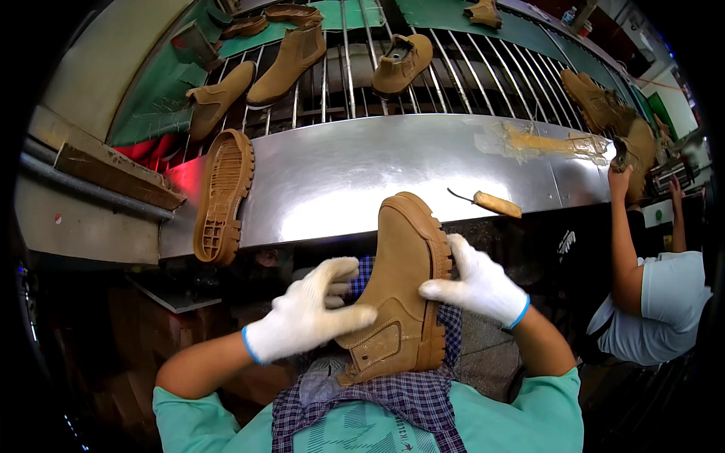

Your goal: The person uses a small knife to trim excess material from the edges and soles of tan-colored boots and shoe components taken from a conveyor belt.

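A tan suede ankle boot (399, 260) with a thick lugged sole stands on its heel end over my lap, toe pointing away from me. In a white knit glove, my right hand (483, 285) grips the sole's right edge, its thumb against the seam between upper and sole. My left hand (302, 311), gloved the same way, is beside the boot's left side. Its fingers are apart and curved, and the thumb reaches the upper; whether it presses there I cannot tell.
A metal bench (340, 181) carries a loose tan sole (224, 189) and a thin curved hook tool (497, 204) with a yellowish handle. Behind, several boots, one a tan boot (291, 64), rest on a bar rack (483, 72). A co-worker (657, 302) at right holds another boot (638, 155).
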`<action>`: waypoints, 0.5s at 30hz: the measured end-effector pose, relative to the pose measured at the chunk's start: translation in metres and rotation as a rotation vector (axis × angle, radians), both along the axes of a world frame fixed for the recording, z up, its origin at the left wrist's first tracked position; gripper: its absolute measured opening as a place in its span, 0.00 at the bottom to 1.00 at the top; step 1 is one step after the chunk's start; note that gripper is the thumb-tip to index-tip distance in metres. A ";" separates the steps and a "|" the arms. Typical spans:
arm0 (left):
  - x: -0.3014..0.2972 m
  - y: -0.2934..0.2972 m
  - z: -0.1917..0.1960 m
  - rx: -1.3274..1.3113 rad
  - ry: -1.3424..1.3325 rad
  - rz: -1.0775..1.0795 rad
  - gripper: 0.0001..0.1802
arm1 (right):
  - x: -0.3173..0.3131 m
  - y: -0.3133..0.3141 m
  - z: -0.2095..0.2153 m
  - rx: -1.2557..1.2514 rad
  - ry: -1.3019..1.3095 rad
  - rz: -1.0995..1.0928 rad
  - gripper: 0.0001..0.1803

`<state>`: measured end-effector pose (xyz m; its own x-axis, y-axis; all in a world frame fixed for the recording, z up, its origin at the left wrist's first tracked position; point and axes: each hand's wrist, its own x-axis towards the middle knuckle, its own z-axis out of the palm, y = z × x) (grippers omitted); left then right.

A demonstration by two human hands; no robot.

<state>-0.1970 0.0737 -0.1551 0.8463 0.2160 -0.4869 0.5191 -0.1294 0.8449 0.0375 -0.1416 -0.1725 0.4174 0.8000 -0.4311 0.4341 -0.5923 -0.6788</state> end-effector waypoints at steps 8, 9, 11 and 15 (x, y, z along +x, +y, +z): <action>0.073 -0.030 -0.053 -0.330 -0.130 -0.145 0.54 | -0.022 -0.016 -0.012 0.159 -0.124 -0.137 0.38; 0.070 -0.033 -0.057 -0.286 -0.101 -0.140 0.55 | -0.027 -0.018 -0.016 0.218 -0.172 -0.166 0.37; 0.066 -0.033 -0.064 -0.194 -0.057 -0.132 0.57 | -0.024 -0.014 -0.018 0.168 -0.180 -0.180 0.35; 0.062 -0.032 -0.077 -0.186 -0.092 -0.147 0.58 | -0.023 -0.018 -0.029 0.317 -0.131 -0.174 0.35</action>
